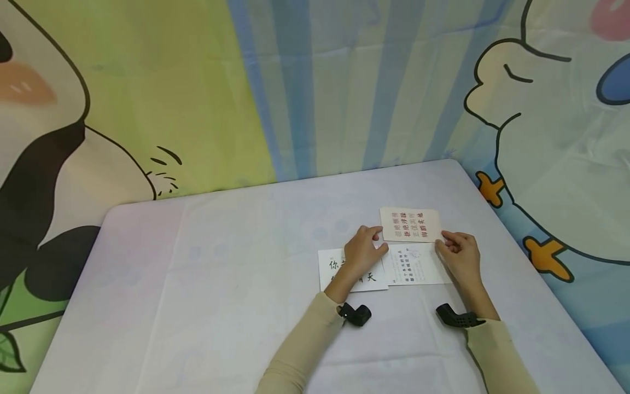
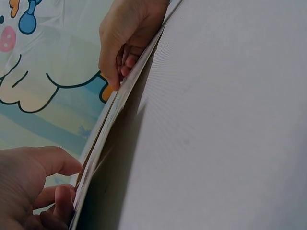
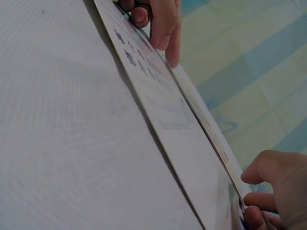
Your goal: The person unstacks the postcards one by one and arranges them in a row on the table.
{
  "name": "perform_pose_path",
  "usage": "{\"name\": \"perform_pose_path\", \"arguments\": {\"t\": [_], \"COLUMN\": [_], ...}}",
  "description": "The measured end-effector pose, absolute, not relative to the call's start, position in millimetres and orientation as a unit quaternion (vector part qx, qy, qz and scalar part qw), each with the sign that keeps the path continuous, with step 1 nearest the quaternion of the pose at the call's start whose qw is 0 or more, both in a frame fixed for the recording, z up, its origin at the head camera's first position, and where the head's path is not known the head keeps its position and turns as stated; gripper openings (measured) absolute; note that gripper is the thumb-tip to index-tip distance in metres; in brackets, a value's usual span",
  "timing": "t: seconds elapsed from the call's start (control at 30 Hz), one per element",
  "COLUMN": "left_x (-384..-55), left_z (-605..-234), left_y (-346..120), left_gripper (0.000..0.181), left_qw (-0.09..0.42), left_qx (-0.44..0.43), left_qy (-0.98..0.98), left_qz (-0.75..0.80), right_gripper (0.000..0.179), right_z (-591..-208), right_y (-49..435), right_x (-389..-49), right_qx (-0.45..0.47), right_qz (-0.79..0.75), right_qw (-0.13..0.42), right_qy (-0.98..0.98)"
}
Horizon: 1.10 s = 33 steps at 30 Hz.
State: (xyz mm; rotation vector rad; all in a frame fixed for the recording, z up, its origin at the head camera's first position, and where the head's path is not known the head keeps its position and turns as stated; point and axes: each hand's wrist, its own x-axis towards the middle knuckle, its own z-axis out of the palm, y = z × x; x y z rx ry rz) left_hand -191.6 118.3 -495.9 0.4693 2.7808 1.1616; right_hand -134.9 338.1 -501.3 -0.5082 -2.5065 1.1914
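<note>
A card with red vertical writing [image 1: 411,224] lies on the table between the two hands in the head view. My left hand [image 1: 363,251] touches its left edge with the index finger, and the thumb reaches down over the card below. At its lower right corner is my right hand [image 1: 461,257], thumb and index finger a little apart, the other fingers bent. Directly beneath it, edge to edge, lies a white card with black print [image 1: 418,265]. Partly hidden by the left hand and wrist is a white card with large black characters [image 1: 326,269].
A white cloth covers the table [image 1: 221,284]. Behind and to the right hangs a cartoon-printed backdrop [image 1: 339,87]. Black camera mounts sit at both wrists, the left mount [image 1: 358,315] and the right mount [image 1: 455,317].
</note>
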Motion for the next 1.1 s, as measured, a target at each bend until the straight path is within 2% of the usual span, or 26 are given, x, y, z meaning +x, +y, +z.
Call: {"name": "perform_pose_path", "arguments": {"t": [0.67, 1.1], "left_x": [-191.5, -194.9], "left_z": [-501.6, -501.8], "left_y": [118.3, 115.7], "left_gripper": [0.039, 0.03], "left_qw": [0.049, 0.029], "left_qx": [0.129, 0.124], "left_qy": [0.883, 0.867], "left_qz": [0.45, 0.483], "right_gripper": [0.034, 0.035], "right_z": [-505.3, -503.9], "right_y": [341.3, 341.0], "right_x": [-132.9, -136.1], "right_qx": [-0.205, -0.217], "right_qz": [0.428, 0.523], "right_qw": [0.158, 0.185], "right_qy": [-0.866, -0.803]}}
